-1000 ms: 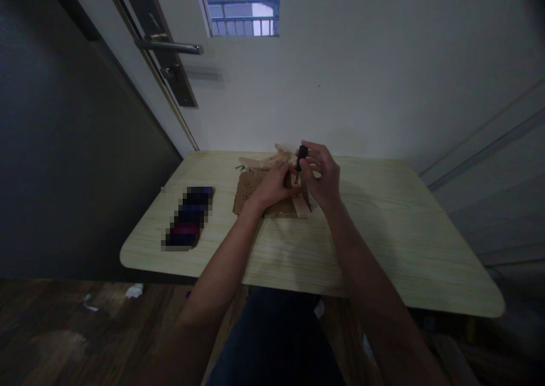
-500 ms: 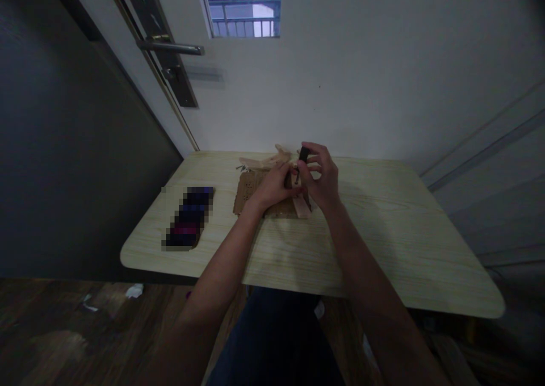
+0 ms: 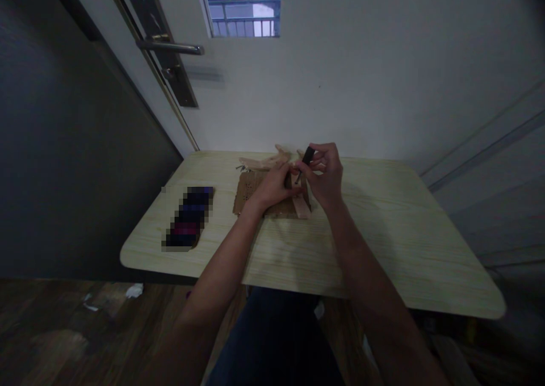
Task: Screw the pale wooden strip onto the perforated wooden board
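Note:
My right hand (image 3: 327, 173) is closed round the black handle of a small screwdriver (image 3: 309, 154), which leans to the right. Its thin shaft points down at a pale wooden strip (image 3: 301, 207), with the tip near a small dark spot on the wood. Thumb and fingers of my left hand (image 3: 275, 186) grip the same strip from the left side. Under both lies a brown cardboard piece (image 3: 244, 190) dotted with small holes. Part of the strip and cardboard is hidden by my hands.
More pale wooden pieces (image 3: 259, 163) lie behind the cardboard, beside some small thin metal bits (image 3: 240, 168). A blurred-out phone-like object (image 3: 189, 218) rests on the left of the table (image 3: 404, 233). A white door (image 3: 361, 62) with a metal handle (image 3: 170, 47) stands behind.
The screwdriver has gone from nearly upright to leaning right, as my right hand shifted slightly right. My left hand, the strip and the cardboard stay in place.

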Demonstrator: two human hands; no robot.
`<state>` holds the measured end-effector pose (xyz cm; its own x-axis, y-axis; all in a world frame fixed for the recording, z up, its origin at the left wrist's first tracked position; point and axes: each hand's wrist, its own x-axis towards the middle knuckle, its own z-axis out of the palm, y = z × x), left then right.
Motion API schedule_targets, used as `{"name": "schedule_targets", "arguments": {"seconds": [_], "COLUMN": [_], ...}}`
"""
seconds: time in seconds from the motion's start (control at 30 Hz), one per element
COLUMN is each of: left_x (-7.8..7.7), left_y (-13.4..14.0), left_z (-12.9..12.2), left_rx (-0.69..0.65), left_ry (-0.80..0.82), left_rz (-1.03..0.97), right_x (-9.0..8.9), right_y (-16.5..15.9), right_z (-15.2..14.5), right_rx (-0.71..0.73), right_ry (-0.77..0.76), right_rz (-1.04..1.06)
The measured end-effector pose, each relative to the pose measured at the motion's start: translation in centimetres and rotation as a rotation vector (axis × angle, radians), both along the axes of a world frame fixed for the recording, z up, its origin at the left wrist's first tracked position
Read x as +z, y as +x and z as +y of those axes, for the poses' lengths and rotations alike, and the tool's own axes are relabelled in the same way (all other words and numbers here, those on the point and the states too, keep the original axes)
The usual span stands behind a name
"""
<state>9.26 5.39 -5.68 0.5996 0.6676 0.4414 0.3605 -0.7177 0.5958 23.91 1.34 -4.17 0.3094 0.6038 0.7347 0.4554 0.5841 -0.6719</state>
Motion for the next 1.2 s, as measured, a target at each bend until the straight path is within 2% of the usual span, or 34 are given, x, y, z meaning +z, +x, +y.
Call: {"name": "schedule_targets", "arguments": {"seconds": [0.37, 0.53, 0.73, 0.83, 1.0, 1.1, 1.2], "left_x": [0.27, 0.25, 0.09, -0.05, 0.04, 0.2, 0.18], "left_y": [-0.1, -0.07, -0.04, -0.03, -0.06, -0.09, -0.07], "left_z": [-0.23, -0.23, -0.16, -0.09, -0.12, -0.21, -0.24], "left_rx": [0.003, 0.005, -0.01, 0.002, -0.009, -0.01, -0.006], "left_ry": [-0.001, -0.005, 0.007, 0.006, -0.016, -0.022, -0.016], "left_rz": [0.002, 0.009, 0.004, 0.005, -0.006, -0.007, -0.007], "right_x": [0.21, 0.3, 0.35, 0.16, 0.01, 0.01, -0.01], "right_y": [0.2, 0.2, 0.16, 0.11, -0.08, -0.23, -0.3], "right_z": [-0.63, -0.44, -0.27, -0.34, -0.73, -0.81, -0.63], "right_rx": [0.167, 0.113, -0.038, -0.052, -0.01, 0.073, 0.125], "right_ry": [-0.072, -0.061, -0.009, -0.02, -0.005, 0.018, -0.026], "right_rz": [-0.019, -0.04, -0.082, -0.105, -0.132, -0.083, -0.023]}}
